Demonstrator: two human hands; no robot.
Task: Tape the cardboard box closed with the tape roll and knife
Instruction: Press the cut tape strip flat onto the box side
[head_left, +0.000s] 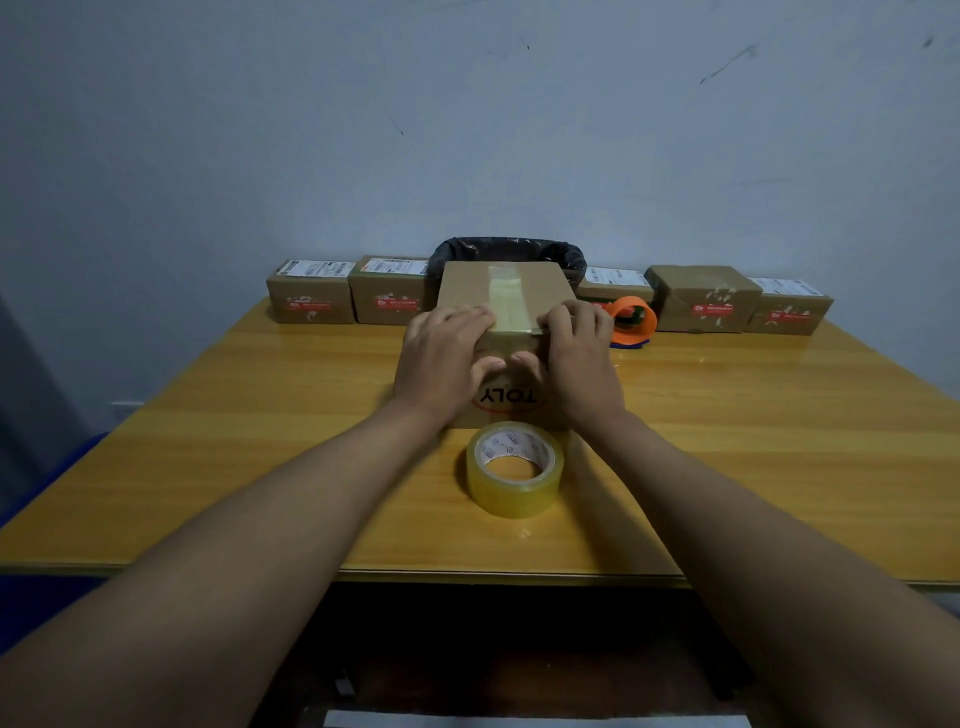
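The cardboard box (501, 283) stands mid-table, closed, with a strip of clear tape (506, 296) running across its top toward me. My left hand (441, 358) lies on the near top edge, fingers on top and thumb on the front face. My right hand (579, 348) is curled at the same edge beside the tape. A thin silvery knife (540, 328) tip pokes out from its fingers along the edge. The clear tape roll (514, 470) lies flat on the table just in front of the box, touching neither hand.
An orange tape dispenser (631, 319) sits right of the box. Several small labelled parcels (311, 299) line the table's far edge (883, 353) on both sides. A bin with a black liner (511, 249) stands behind the box.
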